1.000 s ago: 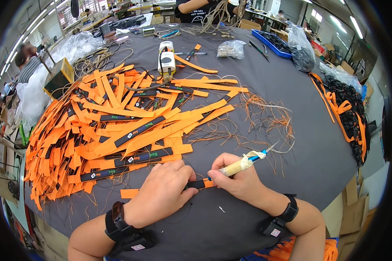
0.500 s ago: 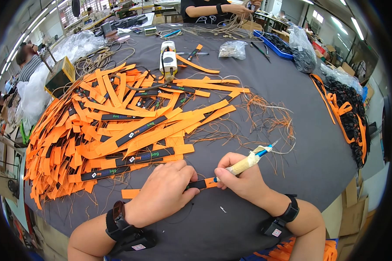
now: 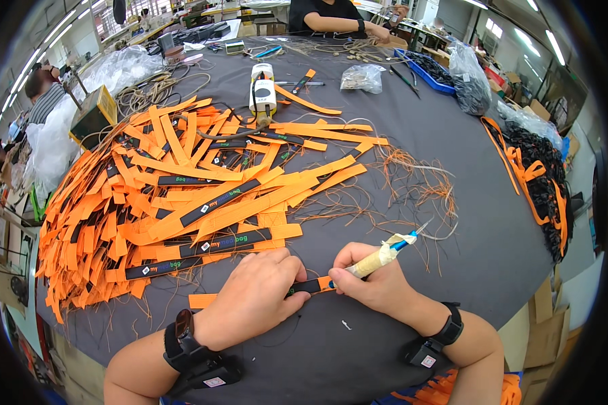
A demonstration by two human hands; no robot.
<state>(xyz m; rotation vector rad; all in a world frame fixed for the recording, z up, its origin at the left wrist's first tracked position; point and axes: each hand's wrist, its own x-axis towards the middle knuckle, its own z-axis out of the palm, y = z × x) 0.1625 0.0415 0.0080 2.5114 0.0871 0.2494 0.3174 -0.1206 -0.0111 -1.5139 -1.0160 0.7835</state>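
Note:
An orange webbing strap with a black label section lies flat on the dark table in front of me. My left hand is closed over its middle, fingers curled and thumb beside the label, hiding part of it. At the strap's right end, my right hand grips a slim blue tool wrapped in cream tape. Its thin metal tip points up and away to the right; its lower end meets the strap's orange end between my fingers. The tool's exact kind is unclear.
A large heap of orange-and-black straps spreads to the left. Loose threads lie beyond my right hand. Farther back are a white device, a small plastic bag and a blue tray. A co-worker's arm shows across the table.
My right hand has shifted slightly left, and the tool's tip sits a little lower. My left hand stays on the strap. Across the table, the co-worker's arms have moved.

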